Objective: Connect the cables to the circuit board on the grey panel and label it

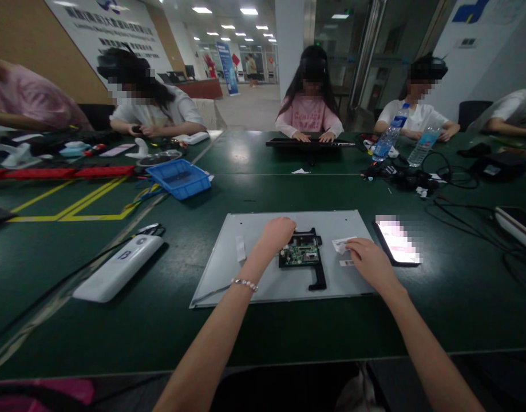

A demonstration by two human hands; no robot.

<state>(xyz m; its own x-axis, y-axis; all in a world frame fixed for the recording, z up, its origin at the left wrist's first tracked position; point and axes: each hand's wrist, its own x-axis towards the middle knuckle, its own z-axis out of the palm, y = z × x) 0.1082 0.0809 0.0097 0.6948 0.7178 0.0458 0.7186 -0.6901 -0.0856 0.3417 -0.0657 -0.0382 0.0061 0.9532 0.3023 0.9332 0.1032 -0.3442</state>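
Down at the panel's [269,286] near left corner there's a thin grey strip [217,293], maybe a cable, running under the left forearm, so I'd lift that wrist a bit and not drag across it. Mid-panel is where the action is: black bracket [318,280], one leg pointing at the panel's near edge, with a bare green board [301,256] inside it. I'd go easy there, since those parts probably don't like being leaned on.

Over the panel's right side, the right hand [368,260] has paper [343,244] pinched in its fingertips. Light pinch is the way imo, it looks like it'd crease easily. A label [347,263] lies on the panel just under that hand, so watch it doesn't get rubbed. Left hand [279,233] is curled at the bracket's upper left; can't tell if it's gripping anything, the fingertips are hidden. If it's steadying stuff, I'd press on the frame, not the board.

Phone's [398,240] just right of the panel, white box [121,268] off to its left. Beyond the panel's far left there's a blue tray [181,178], handy for small bits.
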